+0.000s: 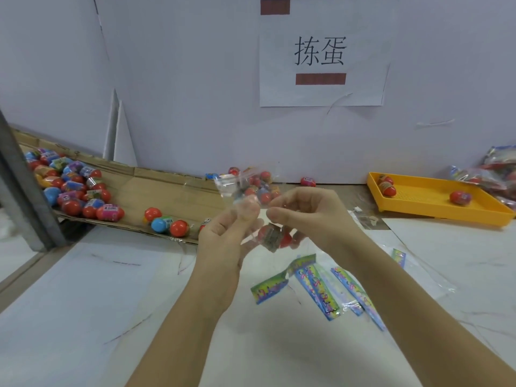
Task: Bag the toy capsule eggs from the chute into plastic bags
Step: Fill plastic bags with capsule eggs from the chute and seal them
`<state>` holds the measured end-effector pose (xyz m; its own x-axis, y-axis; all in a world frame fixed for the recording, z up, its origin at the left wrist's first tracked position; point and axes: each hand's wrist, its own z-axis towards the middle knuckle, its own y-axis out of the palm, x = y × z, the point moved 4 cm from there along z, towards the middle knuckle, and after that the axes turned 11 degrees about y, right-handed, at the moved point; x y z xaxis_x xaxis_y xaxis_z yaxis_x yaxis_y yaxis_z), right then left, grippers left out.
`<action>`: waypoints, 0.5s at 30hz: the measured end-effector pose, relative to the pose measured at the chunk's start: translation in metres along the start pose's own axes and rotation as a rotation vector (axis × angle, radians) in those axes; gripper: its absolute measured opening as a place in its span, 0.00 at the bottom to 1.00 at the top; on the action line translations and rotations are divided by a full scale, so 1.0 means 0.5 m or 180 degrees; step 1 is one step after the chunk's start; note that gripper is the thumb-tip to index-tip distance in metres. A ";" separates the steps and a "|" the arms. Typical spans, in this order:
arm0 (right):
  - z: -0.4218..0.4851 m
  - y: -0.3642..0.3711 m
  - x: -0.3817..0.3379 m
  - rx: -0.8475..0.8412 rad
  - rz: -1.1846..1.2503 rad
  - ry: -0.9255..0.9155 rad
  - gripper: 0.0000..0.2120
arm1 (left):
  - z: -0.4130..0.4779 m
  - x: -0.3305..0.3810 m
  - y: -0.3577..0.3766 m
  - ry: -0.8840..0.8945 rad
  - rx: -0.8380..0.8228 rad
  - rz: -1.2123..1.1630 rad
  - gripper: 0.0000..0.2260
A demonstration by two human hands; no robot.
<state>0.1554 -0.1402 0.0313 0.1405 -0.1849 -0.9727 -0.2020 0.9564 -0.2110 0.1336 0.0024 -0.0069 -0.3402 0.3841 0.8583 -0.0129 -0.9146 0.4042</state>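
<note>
Both hands are raised over the white table and hold a clear plastic bag (237,185) between them. My left hand (229,230) pinches the bag's left side with thumb and fingers. My right hand (304,213) pinches its right side. A red capsule egg (275,237) hangs inside the bag below my fingers. Several red, blue and pink capsule eggs (72,188) lie on the brown cardboard chute (145,188) at the left. More eggs (259,185) sit by the wall behind the bag.
Several empty bags with colourful header cards (321,286) lie on the table in front of me. A yellow tray (435,202) at the right holds three eggs. Filled bags (497,169) pile up at the far right. A grey post (25,188) stands at the left.
</note>
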 end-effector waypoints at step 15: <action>0.019 -0.005 0.038 0.0316 0.0945 0.0167 0.04 | -0.004 -0.022 -0.002 -0.0556 0.0420 -0.0232 0.10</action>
<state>0.1677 -0.1443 0.0142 0.0389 0.0966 -0.9946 -0.1306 0.9873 0.0908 0.1354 -0.0012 -0.0175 -0.1748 0.4752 0.8624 0.0955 -0.8635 0.4952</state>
